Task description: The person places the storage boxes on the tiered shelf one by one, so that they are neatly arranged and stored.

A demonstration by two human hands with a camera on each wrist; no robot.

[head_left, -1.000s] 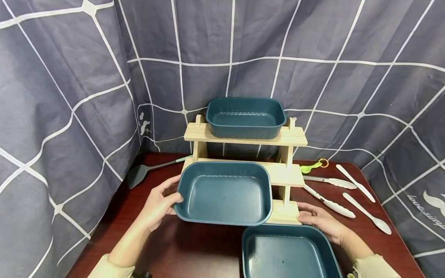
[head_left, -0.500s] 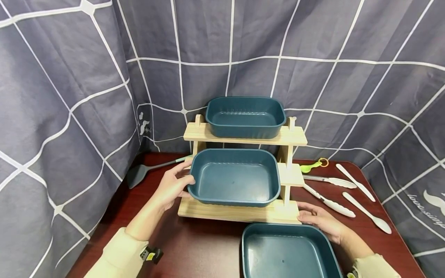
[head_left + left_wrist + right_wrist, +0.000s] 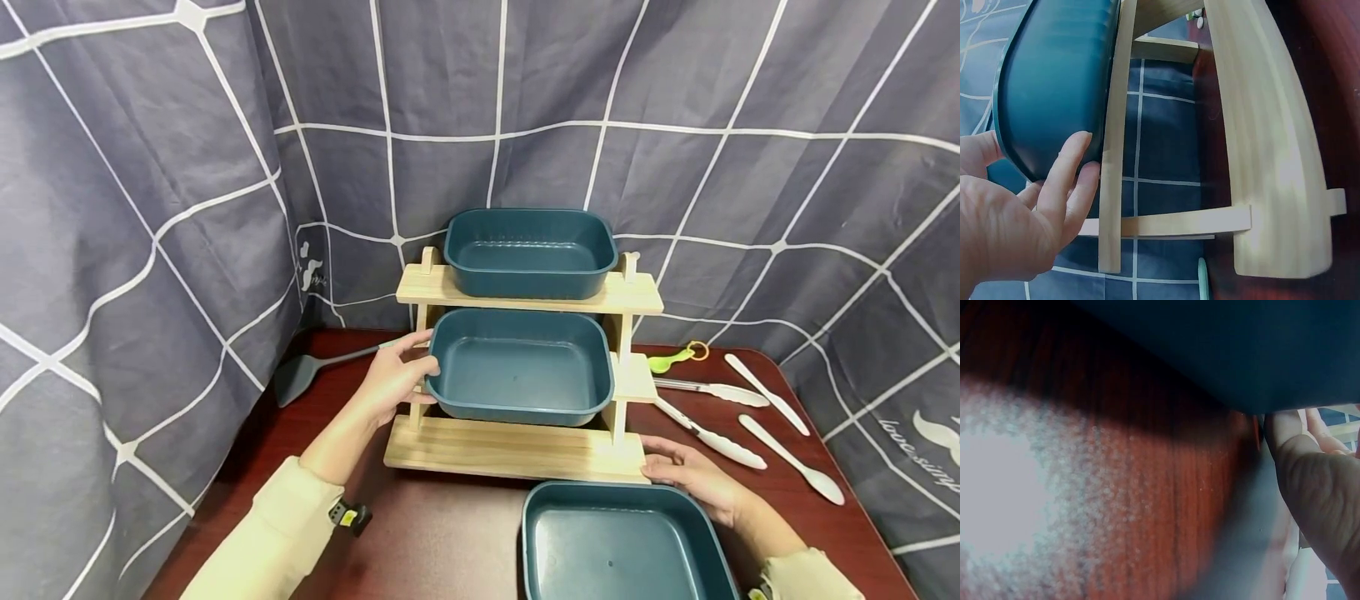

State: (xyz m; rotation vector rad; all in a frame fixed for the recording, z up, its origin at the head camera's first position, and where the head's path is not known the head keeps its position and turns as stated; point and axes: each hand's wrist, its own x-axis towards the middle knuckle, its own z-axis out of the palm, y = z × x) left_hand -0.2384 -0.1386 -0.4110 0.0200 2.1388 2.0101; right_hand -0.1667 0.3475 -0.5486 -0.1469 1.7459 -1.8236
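A three-tier wooden rack (image 3: pixel 510 448) stands on the table, its lowest shelf bare. At its middle shelf is a dark teal plastic bin (image 3: pixel 519 371), whose left end my left hand (image 3: pixel 393 377) holds, thumb at the rim. In the left wrist view the fingers (image 3: pixel 1063 175) lie against the bin's outer wall, close to the shelf board (image 3: pixel 1113 162). My right hand (image 3: pixel 690 475) grips the right end of the lowest shelf. A matching bin (image 3: pixel 532 279) sits on the top shelf. Another bin (image 3: pixel 611 550) stands in front of the rack, beside my right hand.
White-handled tongs (image 3: pixel 723 446), a white spoon (image 3: pixel 795 462) and other white utensils lie right of the rack. Green measuring spoons (image 3: pixel 671 360) are behind them. A grey spatula (image 3: pixel 298 379) lies at left. Grey grid-patterned curtain (image 3: pixel 540 108) surrounds the table (image 3: pixel 427 533).
My left hand has moved the bin back and to the right, from in front of the rack onto the middle shelf's area. The right hand has stayed at the rack.
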